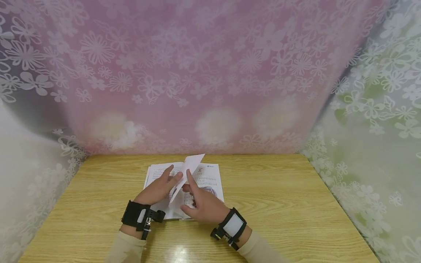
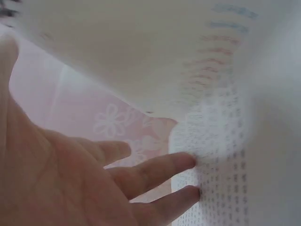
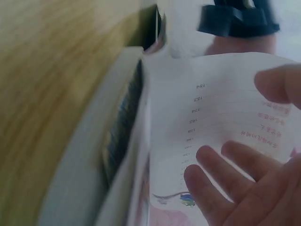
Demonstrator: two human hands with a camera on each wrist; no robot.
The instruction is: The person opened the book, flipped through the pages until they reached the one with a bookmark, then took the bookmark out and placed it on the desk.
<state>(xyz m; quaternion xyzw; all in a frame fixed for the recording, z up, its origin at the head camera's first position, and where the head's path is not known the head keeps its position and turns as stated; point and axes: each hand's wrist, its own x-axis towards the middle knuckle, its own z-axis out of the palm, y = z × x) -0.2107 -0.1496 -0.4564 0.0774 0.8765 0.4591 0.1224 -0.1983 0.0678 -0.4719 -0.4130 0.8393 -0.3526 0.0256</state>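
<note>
An open book (image 1: 210, 170) with printed text and coloured pictures lies on the table. One leaf (image 1: 194, 162) stands raised from it, leaning right, between the two hands. My left hand (image 1: 159, 190) is over the left page, its fingers extended; in the left wrist view fingertips (image 2: 190, 193) are right at the printed page, under the arching leaf. On the leaf's right side is my right hand (image 1: 207, 204), index finger pointing up along it. The right wrist view shows its spread fingers (image 3: 225, 169) against a leaf (image 3: 174, 117) printed with a numbered list.
The wooden table (image 1: 279, 204) extends on both sides of the book. A pink flowered curtain (image 1: 210, 73) hangs behind it, with pale flowered curtains at the sides. Each wrist wears a black strap with a small camera.
</note>
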